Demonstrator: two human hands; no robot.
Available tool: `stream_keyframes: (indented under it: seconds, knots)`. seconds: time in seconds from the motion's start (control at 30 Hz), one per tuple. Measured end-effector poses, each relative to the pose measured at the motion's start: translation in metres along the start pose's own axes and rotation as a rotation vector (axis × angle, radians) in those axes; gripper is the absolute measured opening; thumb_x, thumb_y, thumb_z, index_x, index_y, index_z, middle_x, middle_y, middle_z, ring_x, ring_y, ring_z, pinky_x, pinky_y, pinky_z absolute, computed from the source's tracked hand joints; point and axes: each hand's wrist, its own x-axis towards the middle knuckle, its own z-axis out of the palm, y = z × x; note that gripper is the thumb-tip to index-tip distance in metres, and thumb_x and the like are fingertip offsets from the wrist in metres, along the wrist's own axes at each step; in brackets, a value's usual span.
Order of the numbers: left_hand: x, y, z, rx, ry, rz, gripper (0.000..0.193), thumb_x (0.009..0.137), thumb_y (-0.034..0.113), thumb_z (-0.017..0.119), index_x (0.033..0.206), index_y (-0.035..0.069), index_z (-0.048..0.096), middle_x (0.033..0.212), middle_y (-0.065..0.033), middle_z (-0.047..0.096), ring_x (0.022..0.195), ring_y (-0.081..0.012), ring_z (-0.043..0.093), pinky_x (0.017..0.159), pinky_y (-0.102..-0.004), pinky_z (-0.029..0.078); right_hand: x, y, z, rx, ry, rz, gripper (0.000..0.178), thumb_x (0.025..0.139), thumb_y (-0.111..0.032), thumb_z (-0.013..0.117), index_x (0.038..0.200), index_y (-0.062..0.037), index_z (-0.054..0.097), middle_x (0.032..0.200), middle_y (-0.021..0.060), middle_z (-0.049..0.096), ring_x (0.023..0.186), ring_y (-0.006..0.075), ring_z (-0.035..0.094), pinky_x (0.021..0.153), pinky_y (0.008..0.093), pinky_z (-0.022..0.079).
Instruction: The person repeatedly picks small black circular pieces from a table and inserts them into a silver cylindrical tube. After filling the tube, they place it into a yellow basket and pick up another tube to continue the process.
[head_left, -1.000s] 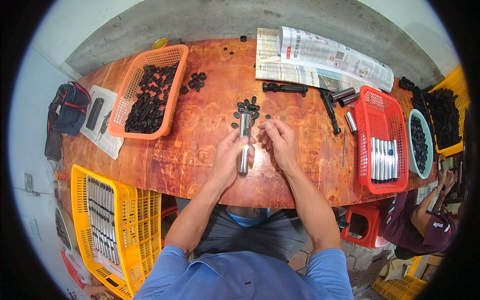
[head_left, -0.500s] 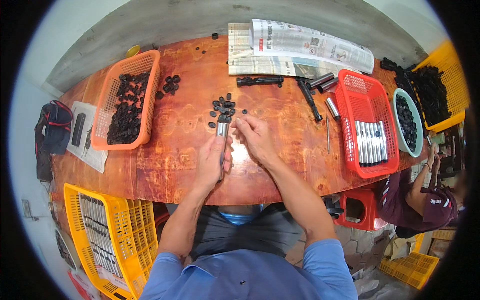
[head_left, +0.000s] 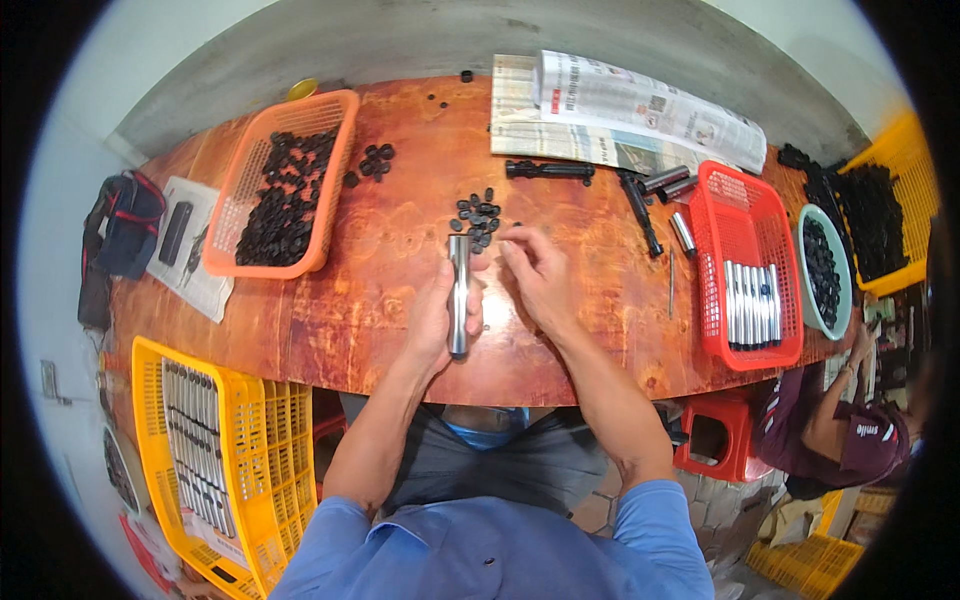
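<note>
My left hand (head_left: 436, 315) is wrapped round a shiny silver metal tube (head_left: 460, 290) with a dark tip at its near end. Just right of the tube, my right hand (head_left: 538, 275) is closed, thumb and fingertips drawn together. Whether anything small sits in that pinch cannot be made out. Beyond the tube's far end lies a loose pile of small black caps (head_left: 480, 215) on the brown wooden table (head_left: 380, 330). One more black cap lies close to my right fingertips, partly hidden.
An orange basket (head_left: 325, 225) of black caps stands left. To the right are a red basket (head_left: 712, 300) of silver tubes and a pale green bowl (head_left: 845, 290) of black parts. Newspapers (head_left: 640, 105) lie at the back. A yellow crate (head_left: 240, 450) holds tubes at lower left. Another person (head_left: 840, 420) sits at right.
The tube now lies more toward me, its far end drawn back from the cap pile and its dark near end showing. My right hand has parted from the tube. The whole view has shifted slightly.
</note>
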Motion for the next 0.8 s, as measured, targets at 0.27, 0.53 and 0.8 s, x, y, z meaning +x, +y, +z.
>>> stream_keyframes:
  seconds: [0.27,0.53,0.8]
  knots:
    - [-0.016,0.002,-0.009,-0.213,-0.157,-0.064,0.058,0.107,0.057,0.032,0.124,0.006,0.053,0.072,-0.003,0.053,0.052,-0.0137,0.051,0.049,-0.0261,0.042,-0.099,-0.192,-0.004,-0.578,-0.302,-0.641,0.008,0.085,-0.008,0.073,0.092,-0.0045,0.073,0.093,0.0088,0.071,0.077,0.0217,0.067,0.07,0.0295,0.054]
    - [-0.014,-0.003,-0.007,-0.151,-0.168,-0.046,0.052,0.107,0.049,0.036,0.124,0.002,0.051,0.075,-0.0057,0.054,0.051,-0.0152,0.051,0.047,-0.0296,0.042,-0.16,-0.231,0.03,-0.123,-0.395,-0.917,0.027,0.08,-0.011,0.073,0.104,0.0028,0.074,0.095,0.0167,0.076,0.063,0.0183,0.068,0.047,0.0272,0.047]
    - [-0.013,0.004,-0.002,-0.169,-0.155,-0.049,0.05,0.109,0.048,0.034,0.118,0.004,0.054,0.069,-0.0041,0.049,0.049,-0.014,0.047,0.046,-0.0283,0.039,-0.141,-0.217,0.042,0.016,-0.413,-1.059,0.024,0.086,-0.012,0.07,0.106,0.0,0.074,0.097,0.0155,0.076,0.059,0.0202,0.061,0.044,0.0258,0.045]
